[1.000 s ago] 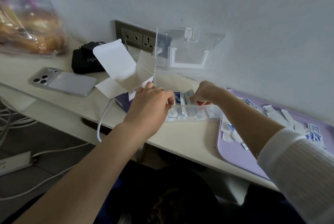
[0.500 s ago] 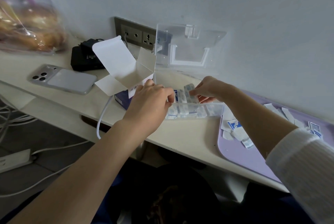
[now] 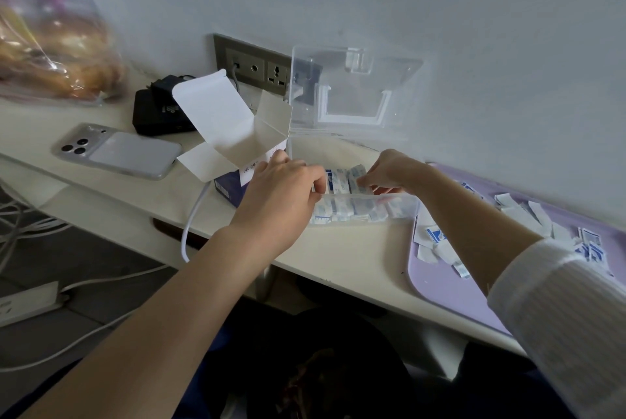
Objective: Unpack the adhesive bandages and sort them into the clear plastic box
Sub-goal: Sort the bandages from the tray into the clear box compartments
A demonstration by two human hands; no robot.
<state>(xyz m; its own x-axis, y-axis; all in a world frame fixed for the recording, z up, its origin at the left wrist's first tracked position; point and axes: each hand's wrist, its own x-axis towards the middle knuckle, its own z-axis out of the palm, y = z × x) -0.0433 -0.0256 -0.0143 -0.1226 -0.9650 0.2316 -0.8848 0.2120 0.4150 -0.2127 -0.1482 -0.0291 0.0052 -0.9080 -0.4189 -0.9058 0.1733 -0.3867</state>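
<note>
**Q:** Where are the bandages found, relative to the fingers?

**A:** A row of wrapped bandages (image 3: 342,181) is seen standing on edge inside the clear plastic box (image 3: 408,203), clamped between the two hands. The left hand (image 3: 284,195) is curled, its back turned to the camera. Its fingertips (image 3: 318,179) are closed on the row's left end. The right hand (image 3: 389,171) is curled as well, with thumb and fingertips pinched together on the row's right end. More bandages, the lower layer (image 3: 349,213), can be made out through the box's front wall, beneath the held row.

**Q:** And where is the box placed?

**A:** It is set on the pale desk (image 3: 355,249), with its lid (image 3: 355,90) raised upright against the wall. An opened cardboard carton (image 3: 230,124) is found just beside it on the left. A lilac tray (image 3: 440,286) lies just beside it on the right.

**Q:** How many of each thing can be counted?

**A:** Two hands, one box, one carton and one tray are counted. Two scatters of loose wrapped pieces are seen on the tray: a near scatter (image 3: 437,239) by the box and a far scatter (image 3: 589,246) at the right edge. The held row is perhaps six bandages, though a sure count is prevented by blur. Further left, one phone (image 3: 118,151) is laid face down, with one black adapter (image 3: 155,110) and one plastic bag (image 3: 50,46) behind it.
</note>
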